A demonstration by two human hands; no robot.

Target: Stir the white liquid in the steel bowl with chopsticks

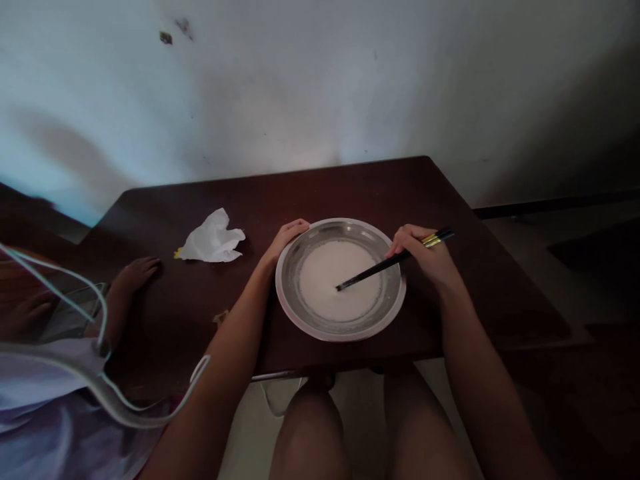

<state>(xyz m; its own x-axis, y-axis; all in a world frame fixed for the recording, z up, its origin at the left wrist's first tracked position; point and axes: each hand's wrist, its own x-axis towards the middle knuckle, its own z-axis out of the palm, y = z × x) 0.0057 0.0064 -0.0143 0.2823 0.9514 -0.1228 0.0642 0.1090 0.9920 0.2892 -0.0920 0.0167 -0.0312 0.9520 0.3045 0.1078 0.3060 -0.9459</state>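
Observation:
A wide metal basin [287, 303] stands on the dark wooden table, holding a pale, milky liquid [325, 277]. My left hand [290, 237] is closed on the basin's left rim, fingers toward its far side. Black chopsticks [385, 265] with gold bands near the top are gripped in my right hand [417, 250], above the right rim. Their lower tips dip into the liquid close to its middle. The chopsticks lie tightly together, so I cannot make out each one.
A crumpled white plastic bag [213, 240] lies left on the table [350, 187], with a small brown scrap [220, 319] nearer me. Another person's hand [137, 273] rests at the table's left side. White cables [145, 420] loop at lower left. A wall [310, 87] stands behind.

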